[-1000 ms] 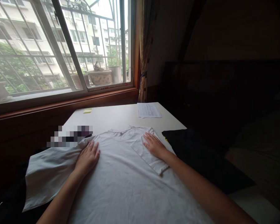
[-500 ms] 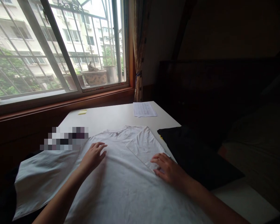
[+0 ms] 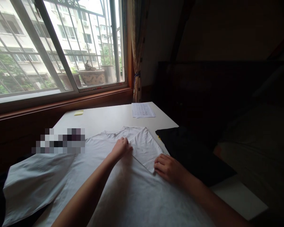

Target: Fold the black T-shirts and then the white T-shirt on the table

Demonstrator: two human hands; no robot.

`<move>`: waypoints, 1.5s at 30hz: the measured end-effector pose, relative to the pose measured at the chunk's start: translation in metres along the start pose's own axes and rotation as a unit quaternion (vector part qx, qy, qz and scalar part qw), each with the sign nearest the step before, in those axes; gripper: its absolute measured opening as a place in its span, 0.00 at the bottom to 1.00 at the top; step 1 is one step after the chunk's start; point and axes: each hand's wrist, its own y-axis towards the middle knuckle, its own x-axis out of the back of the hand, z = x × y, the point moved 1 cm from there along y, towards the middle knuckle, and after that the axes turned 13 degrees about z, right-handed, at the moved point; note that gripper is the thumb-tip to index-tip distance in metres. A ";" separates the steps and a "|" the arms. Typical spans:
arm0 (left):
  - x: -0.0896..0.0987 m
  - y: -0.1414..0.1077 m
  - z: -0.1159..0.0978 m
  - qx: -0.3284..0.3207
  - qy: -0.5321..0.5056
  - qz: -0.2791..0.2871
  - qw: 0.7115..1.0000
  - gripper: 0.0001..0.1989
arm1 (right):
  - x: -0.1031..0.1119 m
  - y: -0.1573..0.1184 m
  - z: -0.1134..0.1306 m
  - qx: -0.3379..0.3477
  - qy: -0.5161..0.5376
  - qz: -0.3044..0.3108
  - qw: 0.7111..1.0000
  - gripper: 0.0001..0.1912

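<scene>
A white T-shirt [image 3: 123, 195] lies spread over the table, its collar toward the window. Its right side is folded inward, so the sleeve rests in a pointed flap on the body, while the left sleeve [image 3: 38, 179] stretches out flat. My left hand [image 3: 121, 148] is closed at the inner edge of that flap just below the collar, fingers pinching the cloth. At the flap's lower right, my right hand [image 3: 167, 167] has curled fingers gripping the fabric near the fold. Both fingertips are partly hidden.
The white table [image 3: 97, 116] carries printed sheets [image 3: 143, 110] and yellow sticky notes [image 3: 79, 112] at its far end. Black cloth [image 3: 191, 154] lies to the right. A pixelated patch covers something at the left edge. The window [image 3: 61, 47] and curtain [image 3: 137, 63] stand beyond.
My left hand has moved right, from the shirt's left chest to the folded flap, and closed on it. My right hand's fingers have curled onto the cloth. The view has shifted slightly.
</scene>
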 end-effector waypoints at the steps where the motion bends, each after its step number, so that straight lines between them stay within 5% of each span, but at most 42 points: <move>1: -0.001 0.002 0.000 0.009 -0.011 0.004 1.000 0.10 | -0.001 0.002 0.001 0.002 -0.007 0.000 1.000 0.04; 12: 0.020 -0.013 0.002 0.006 -0.133 0.016 0.991 0.18 | 0.013 -0.003 0.001 -0.006 0.092 -0.113 0.989 0.07; 18: 0.020 -0.012 0.009 -0.010 -0.069 0.051 0.996 0.18 | 0.002 0.000 0.002 0.025 0.093 -0.022 0.995 0.06; 21: 0.019 -0.006 0.008 -0.017 -0.015 0.041 0.999 0.18 | -0.002 0.001 -0.004 0.013 0.089 -0.026 0.996 0.05; 30: 0.006 0.042 -0.027 -0.073 0.062 -0.011 0.995 0.18 | -0.015 -0.012 -0.032 -0.174 0.040 -0.121 0.976 0.14; 37: -0.005 0.090 -0.053 -0.114 0.070 -0.015 0.991 0.19 | -0.021 -0.015 -0.031 -0.182 0.036 -0.101 0.978 0.09; 45: -0.032 0.103 -0.052 -0.123 0.132 -0.020 0.983 0.22 | -0.021 -0.015 -0.029 -0.191 0.013 -0.090 0.977 0.08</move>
